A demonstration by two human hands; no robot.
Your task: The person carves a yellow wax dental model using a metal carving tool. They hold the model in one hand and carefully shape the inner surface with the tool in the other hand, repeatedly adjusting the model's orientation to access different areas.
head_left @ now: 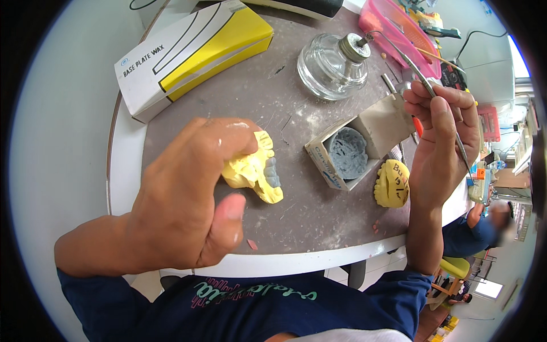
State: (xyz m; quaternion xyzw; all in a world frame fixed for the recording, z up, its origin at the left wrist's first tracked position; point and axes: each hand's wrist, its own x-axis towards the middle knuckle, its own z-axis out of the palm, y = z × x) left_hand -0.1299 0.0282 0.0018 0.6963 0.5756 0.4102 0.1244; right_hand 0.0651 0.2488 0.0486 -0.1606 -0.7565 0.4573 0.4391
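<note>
Basically, the brown workbench top (307, 228) fills the middle, with a yellow-and-white carton (188, 60) at eleven o'clock. The left hand (182, 182) lies at nine o'clock, the right hand (447, 131) at three. A glass spirit lamp (327, 71) sits at one o'clock; an open cardboard box (380, 128) of grey wax (347, 153) lies toward three. Near the centre, the left fingers close round a yellow dental cast (245, 168), thumb standing clear, some fingers hidden. A second cast (391, 183) lies at three o'clock. The right thumb and fingers pinch a slim metal wax instrument (419, 74), its far tip beside the lamp's wick; any flame is unclear. Ideally, warm only that tip, evenly, and keep fingertips off the cast's small grey wax section (272, 172).
</note>
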